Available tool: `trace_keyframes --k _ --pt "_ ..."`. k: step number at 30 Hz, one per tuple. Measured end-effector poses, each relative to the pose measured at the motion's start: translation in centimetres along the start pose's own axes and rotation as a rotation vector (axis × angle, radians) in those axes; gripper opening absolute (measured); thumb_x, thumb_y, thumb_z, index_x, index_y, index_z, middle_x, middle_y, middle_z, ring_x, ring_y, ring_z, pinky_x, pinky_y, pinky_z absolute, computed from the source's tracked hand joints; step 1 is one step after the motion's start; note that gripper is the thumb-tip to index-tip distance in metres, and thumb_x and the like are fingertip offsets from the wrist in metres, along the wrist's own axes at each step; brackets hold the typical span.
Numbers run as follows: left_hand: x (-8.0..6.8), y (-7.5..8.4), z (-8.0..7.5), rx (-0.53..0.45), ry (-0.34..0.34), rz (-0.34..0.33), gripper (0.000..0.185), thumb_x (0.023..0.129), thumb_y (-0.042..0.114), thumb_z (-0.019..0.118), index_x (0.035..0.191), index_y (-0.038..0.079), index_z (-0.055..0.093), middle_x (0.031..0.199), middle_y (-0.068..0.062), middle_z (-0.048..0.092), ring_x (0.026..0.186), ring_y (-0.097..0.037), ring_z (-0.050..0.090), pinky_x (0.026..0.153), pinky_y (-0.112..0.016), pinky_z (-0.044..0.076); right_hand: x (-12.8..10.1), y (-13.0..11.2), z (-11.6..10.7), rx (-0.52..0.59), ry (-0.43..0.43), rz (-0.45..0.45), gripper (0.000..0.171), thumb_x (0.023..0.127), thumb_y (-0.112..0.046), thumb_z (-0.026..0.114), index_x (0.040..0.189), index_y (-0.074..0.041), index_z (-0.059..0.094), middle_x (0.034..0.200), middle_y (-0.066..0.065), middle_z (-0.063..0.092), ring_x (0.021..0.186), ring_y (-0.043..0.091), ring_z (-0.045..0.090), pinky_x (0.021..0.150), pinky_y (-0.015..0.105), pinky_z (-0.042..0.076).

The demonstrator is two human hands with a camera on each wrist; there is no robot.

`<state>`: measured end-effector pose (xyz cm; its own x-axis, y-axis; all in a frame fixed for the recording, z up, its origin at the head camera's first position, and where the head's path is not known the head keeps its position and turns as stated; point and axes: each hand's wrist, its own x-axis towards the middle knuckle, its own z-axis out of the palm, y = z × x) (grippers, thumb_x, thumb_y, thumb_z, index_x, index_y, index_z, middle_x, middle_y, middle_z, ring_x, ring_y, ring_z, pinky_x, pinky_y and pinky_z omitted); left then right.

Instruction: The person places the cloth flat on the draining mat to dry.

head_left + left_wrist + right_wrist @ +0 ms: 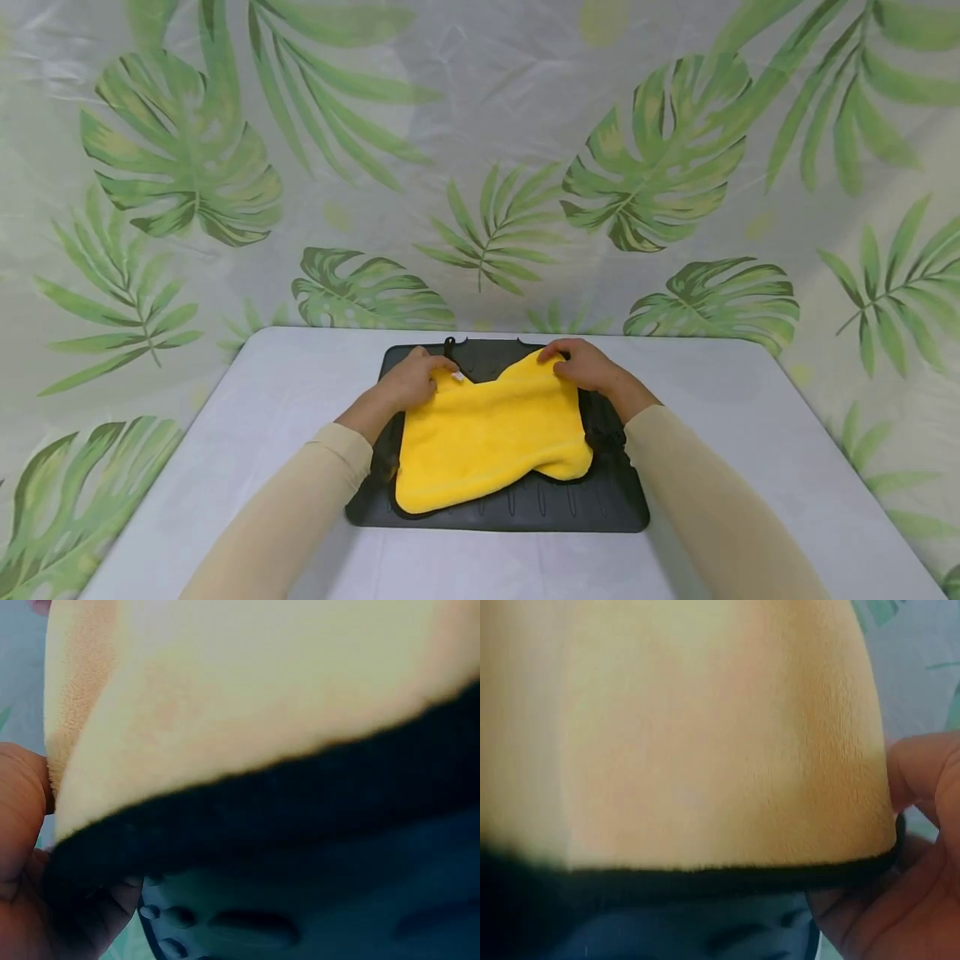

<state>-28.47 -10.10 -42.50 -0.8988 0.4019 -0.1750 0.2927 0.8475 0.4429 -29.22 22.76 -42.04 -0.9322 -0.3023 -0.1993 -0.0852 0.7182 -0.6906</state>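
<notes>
A yellow plush cloth (495,425) with dark edging hangs between both hands over a black ribbed mat or tray (525,518). My left hand (411,379) pinches its upper left corner, beside a small white tag (457,377). The upper right corner is gripped by my right hand (588,367). Between the two corners the top edge sags. In the left wrist view, thumb and fingers of the left hand (45,877) close on the dark-edged corner. The right wrist view has the right hand (907,855) holding the other corner, bumps of the black surface below.
The black mat lies on a white table (247,442). Behind the table's far edge hangs a leaf-patterned sheet (510,150). A small black loop (449,343) shows at the mat's far edge.
</notes>
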Motion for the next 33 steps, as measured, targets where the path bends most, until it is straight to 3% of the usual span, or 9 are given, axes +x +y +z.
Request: trace_keyframes --k 3,9,12,15,20,24,28,30,33 --pt "-0.1 -0.1 0.2 0.007 0.006 0.016 0.045 0.103 -0.001 0.043 0.134 0.022 0.068 0.122 -0.014 0.053 0.083 -0.021 0.049 0.071 -0.031 0.041 -0.2 0.2 -0.2 -0.035 -0.021 -0.009 0.037 0.098 -0.005 0.046 0.124 -0.009 0.072 0.148 0.022 0.053 0.097 0.027 0.056 0.080 0.035 0.043" --pt "-0.2 -0.6 0.0 0.036 0.037 0.027 0.043 0.102 0.001 0.046 0.138 0.014 0.064 0.124 -0.015 0.050 0.084 -0.022 0.052 0.074 -0.031 0.044 -0.4 0.9 -0.6 -0.074 -0.002 0.011 0.039 0.098 -0.006 0.047 0.129 -0.010 0.070 0.152 0.023 0.050 0.091 0.021 0.055 0.079 0.034 0.043" --pt "-0.2 -0.9 -0.3 0.034 0.062 0.005 0.044 0.101 0.002 0.046 0.142 0.012 0.061 0.125 -0.016 0.049 0.086 -0.024 0.052 0.074 -0.033 0.044 -0.3 1.1 -0.7 -0.074 0.012 0.012 0.041 0.099 -0.007 0.045 0.133 -0.010 0.068 0.153 0.023 0.049 0.068 0.019 0.046 0.071 0.032 0.043" --pt "-0.2 -1.2 -0.4 0.024 0.093 -0.032 0.045 0.102 0.005 0.047 0.146 0.012 0.057 0.129 -0.017 0.047 0.085 -0.025 0.052 0.074 -0.034 0.043 -0.3 1.3 -0.7 -0.072 0.025 0.013 0.040 0.103 -0.008 0.043 0.137 -0.009 0.065 0.155 0.023 0.048 0.055 0.016 0.033 0.063 0.031 0.041" --pt "-0.1 -1.7 -0.4 0.011 0.148 -0.090 0.047 0.105 0.015 0.050 0.152 0.010 0.049 0.134 -0.019 0.045 0.085 -0.026 0.055 0.076 -0.036 0.046 0.0 1.7 -0.5 -0.098 0.041 0.038 0.042 0.105 -0.010 0.042 0.143 -0.009 0.059 0.157 0.025 0.043 0.051 0.015 0.029 0.056 0.030 0.038" --pt "-0.2 -2.0 -0.2 -0.011 0.147 -0.128 0.052 0.106 0.021 0.052 0.156 0.011 0.043 0.141 -0.019 0.042 0.092 -0.028 0.058 0.081 -0.038 0.048 0.1 2.0 -0.3 -0.103 0.044 0.073 0.045 0.104 -0.009 0.042 0.147 -0.009 0.055 0.159 0.027 0.039 0.049 0.014 0.029 0.052 0.029 0.037" --pt "-0.2 -2.1 -0.2 -0.021 0.117 -0.136 0.054 0.106 0.022 0.052 0.158 0.011 0.040 0.148 -0.020 0.039 0.104 -0.031 0.059 0.089 -0.042 0.050 0.0 1.9 -0.2 -0.105 0.057 0.079 0.044 0.104 -0.009 0.044 0.147 -0.008 0.055 0.160 0.026 0.038 0.062 0.023 0.044 0.060 0.033 0.042" --pt "-0.3 -2.2 -0.2 -0.022 0.101 -0.134 0.053 0.106 0.023 0.052 0.157 0.011 0.042 0.151 -0.021 0.038 0.115 -0.034 0.059 0.097 -0.045 0.050 -0.1 1.8 -0.1 -0.106 0.066 0.072 0.044 0.104 -0.009 0.046 0.147 -0.008 0.055 0.160 0.025 0.038 0.085 0.032 0.057 0.073 0.038 0.048" --pt "-0.3 -2.6 -0.2 -0.030 0.073 -0.119 0.050 0.106 0.023 0.052 0.153 0.010 0.047 0.153 -0.024 0.040 0.133 -0.039 0.051 0.111 -0.051 0.045 -0.1 2.2 0.1 -0.097 0.073 0.058 0.044 0.103 -0.011 0.050 0.147 -0.008 0.054 0.159 0.024 0.041 0.123 0.042 0.055 0.096 0.049 0.049"
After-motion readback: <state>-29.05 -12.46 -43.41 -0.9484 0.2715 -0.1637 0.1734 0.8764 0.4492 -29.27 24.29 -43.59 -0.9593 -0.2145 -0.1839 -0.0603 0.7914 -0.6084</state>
